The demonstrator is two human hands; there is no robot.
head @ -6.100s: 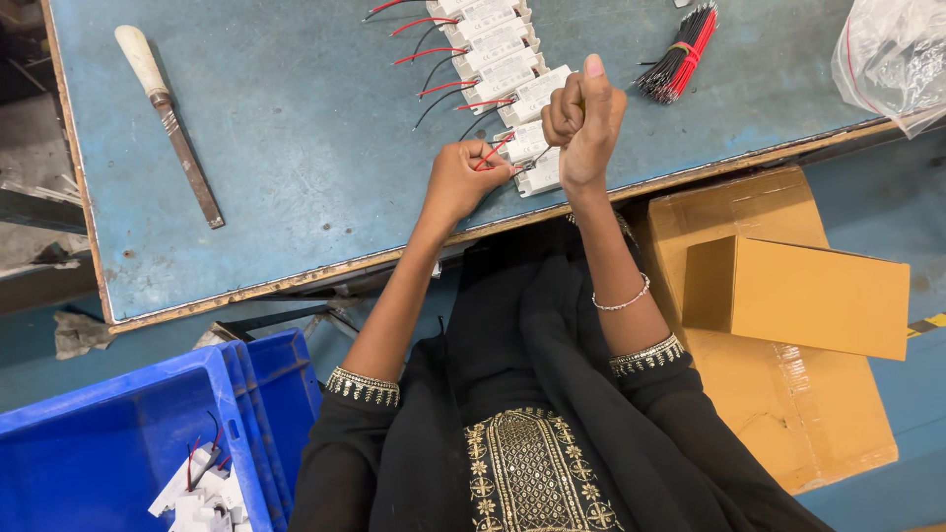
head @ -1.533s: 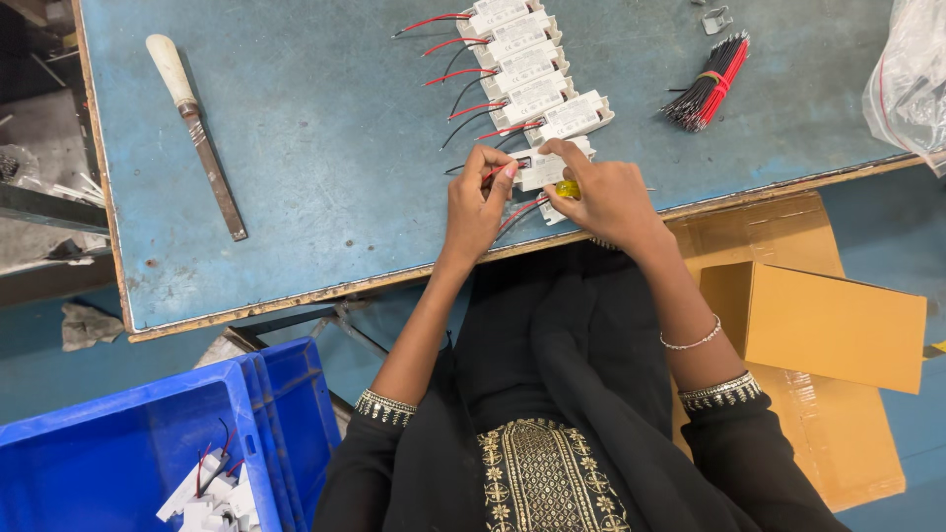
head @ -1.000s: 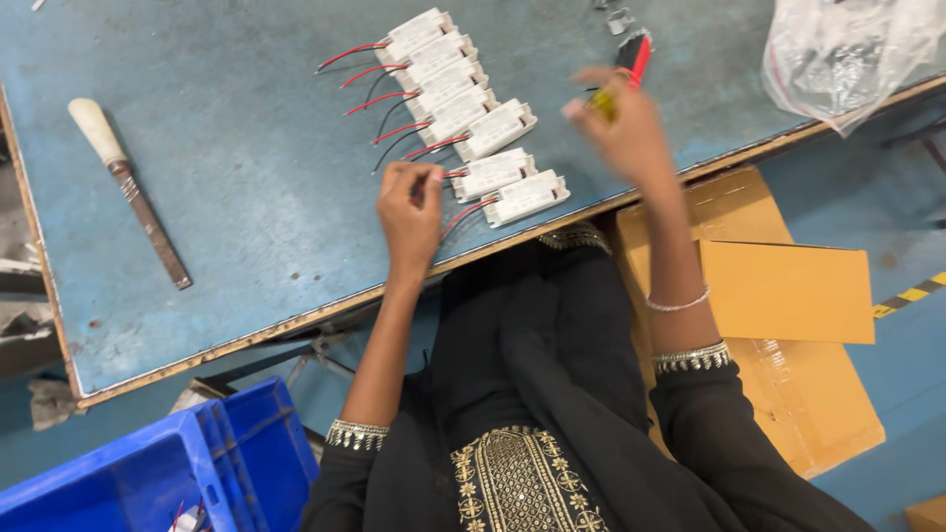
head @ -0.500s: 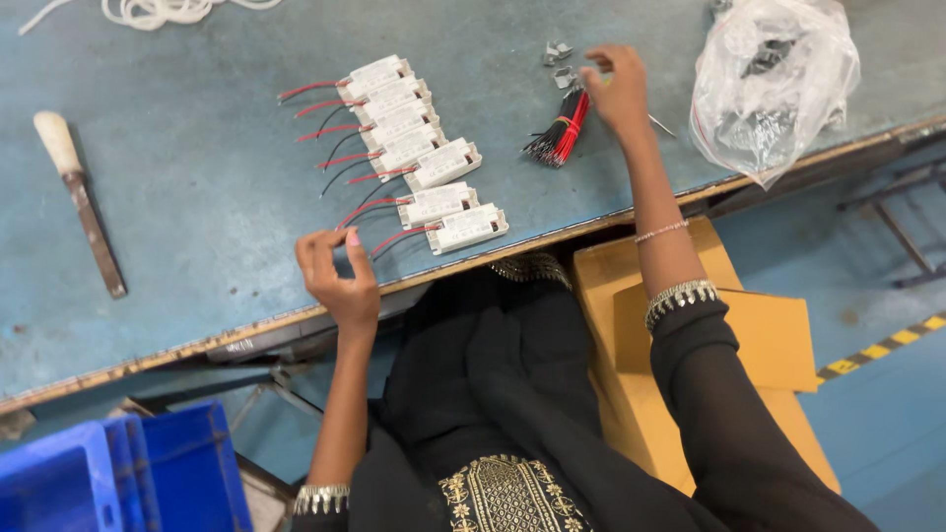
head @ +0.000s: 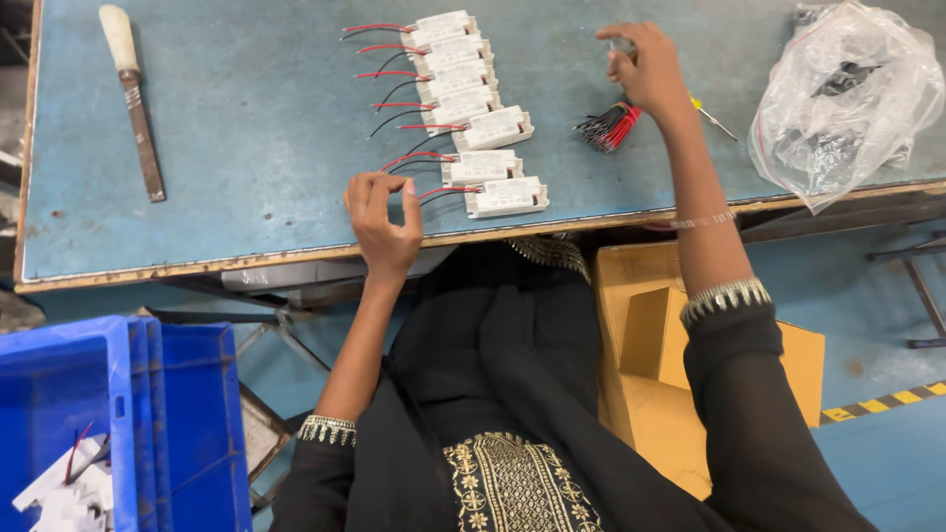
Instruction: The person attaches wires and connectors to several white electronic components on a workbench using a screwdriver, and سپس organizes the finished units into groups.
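Left hand (head: 382,222) loosely curled, empty, beside nearest white driver module (head: 506,197) | right hand (head: 645,69) pinched, possibly on something small, above wire bundle (head: 609,128)

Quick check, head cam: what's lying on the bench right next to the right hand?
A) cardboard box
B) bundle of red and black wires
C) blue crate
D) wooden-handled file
B: the right hand is raised over the blue bench with the bundle of red and black wires just beside it; the wooden-handled file lies far off at the other end.
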